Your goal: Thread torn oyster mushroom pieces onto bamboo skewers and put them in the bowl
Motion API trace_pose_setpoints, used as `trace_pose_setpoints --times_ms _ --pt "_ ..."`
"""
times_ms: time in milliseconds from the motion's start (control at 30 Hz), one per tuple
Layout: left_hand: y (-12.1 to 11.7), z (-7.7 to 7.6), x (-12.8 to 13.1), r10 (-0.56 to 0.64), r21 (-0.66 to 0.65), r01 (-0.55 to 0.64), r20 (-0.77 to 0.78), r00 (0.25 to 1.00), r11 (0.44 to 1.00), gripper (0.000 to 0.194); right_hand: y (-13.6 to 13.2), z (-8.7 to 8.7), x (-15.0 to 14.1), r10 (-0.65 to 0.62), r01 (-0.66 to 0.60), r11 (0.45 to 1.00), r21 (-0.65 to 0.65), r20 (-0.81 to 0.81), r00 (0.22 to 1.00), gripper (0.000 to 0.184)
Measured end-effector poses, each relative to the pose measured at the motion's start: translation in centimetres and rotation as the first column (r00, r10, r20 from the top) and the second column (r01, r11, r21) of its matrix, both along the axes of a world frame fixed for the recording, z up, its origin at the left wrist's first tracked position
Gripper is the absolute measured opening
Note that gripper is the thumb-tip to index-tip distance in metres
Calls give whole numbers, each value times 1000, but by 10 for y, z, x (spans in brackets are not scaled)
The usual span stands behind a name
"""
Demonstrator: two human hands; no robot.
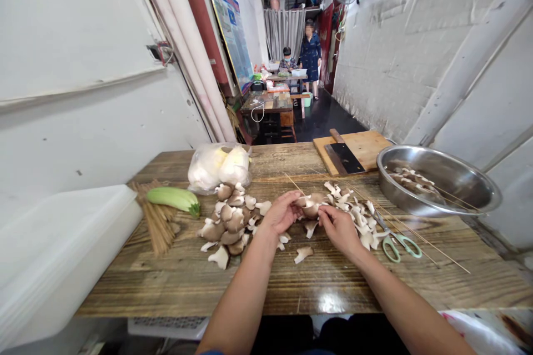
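Note:
My left hand point(283, 212) is closed round the left side of some oyster mushrooms point(310, 208) above the middle of the table. A thin wooden skewer point(293, 183) sticks out beyond them at the upper left; whether it pierces them I cannot see. My right hand point(339, 227) pinches the right end of the same mushrooms. Brown-capped oyster mushrooms point(234, 220) lie heaped left of my hands. Pale trimmed mushroom pieces point(363, 219) are scattered on the right, beside scissors point(402, 244) with green handles. One loose piece point(303, 254) lies below my hands.
A steel bowl point(441, 199) with mushrooms stands at right. Behind it, a cleaver point(345, 157) rests on a cutting board point(377, 146). At left are a green gourd point(172, 199), bundled skewers point(158, 230), a plastic bag point(219, 166) and white tubs point(95, 233). Two people are far back.

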State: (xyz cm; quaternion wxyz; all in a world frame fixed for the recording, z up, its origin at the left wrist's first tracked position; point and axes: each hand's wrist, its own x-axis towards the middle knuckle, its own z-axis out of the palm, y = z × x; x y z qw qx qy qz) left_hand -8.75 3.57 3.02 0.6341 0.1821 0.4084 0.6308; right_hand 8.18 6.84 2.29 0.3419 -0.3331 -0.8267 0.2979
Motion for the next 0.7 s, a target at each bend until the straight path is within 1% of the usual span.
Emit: trace_pose_setpoints --times_ms 33,67,100,133,167,200,233,267,300,333,367,433,500,533,600,700 --pt "0 0 -1 25 -1 -25 -53 998 1000 29 0 1 0 -7 7 1000 -5 -11 1000 28" --pt "1 -1 -3 75 5 -75 -142 987 997 29 0 2 0 -15 14 1000 -8 -24 1000 28" --pt "1 -2 -6 142 25 -141 -273 952 990 29 0 3 1 -25 25 1000 -10 -37 999 28" --pt "0 -3 -10 206 54 -203 -441 874 978 29 0 4 1 -40 39 999 -12 -49 998 28" --pt "-1 -4 -14 242 83 -244 -624 743 966 29 1 5 2 -58 58 998 -13 -58 997 29" --pt "-2 -5 -19 229 95 -255 -789 570 962 28 2 6 2 -78 77 997 -17 -65 995 29" --pt "-4 -7 -23 162 73 -237 -909 383 969 29 3 7 3 -97 96 995 -24 -70 993 29" --pt "-6 -9 -27 59 15 -200 -974 219 980 29 4 7 4 -117 115 993 -33 -77 990 29" --pt "-8 -10 -31 -49 -64 -160 -994 95 985 29 5 7 5 -136 132 990 -44 -83 987 29" --pt "-9 -12 -33 -141 -142 -125 -990 13 982 29 7 7 6 -151 146 988 -55 -91 984 28" --pt "-10 -13 -35 -209 -205 -95 -977 -37 974 28 8 7 6 -162 156 986 -64 -98 982 28" --pt "-10 -16 -36 -287 -283 -60 -954 -85 957 24 10 7 7 -178 170 983 -74 -109 978 28" --pt "-9 -17 -35 -310 -306 -57 -947 -89 950 21 10 6 7 -185 177 981 -73 -112 976 29" --pt "-8 -17 -35 -308 -305 -52 -948 -77 951 20 10 7 7 -185 178 982 -71 -111 977 29" --pt "-7 -19 -34 -279 -278 -19 -960 -22 960 19 10 7 7 -181 174 982 -70 -107 978 29" --pt "-7 -21 -33 -217 -212 57 -970 111 976 15 9 6 6 -166 161 985 -63 -101 981 30"
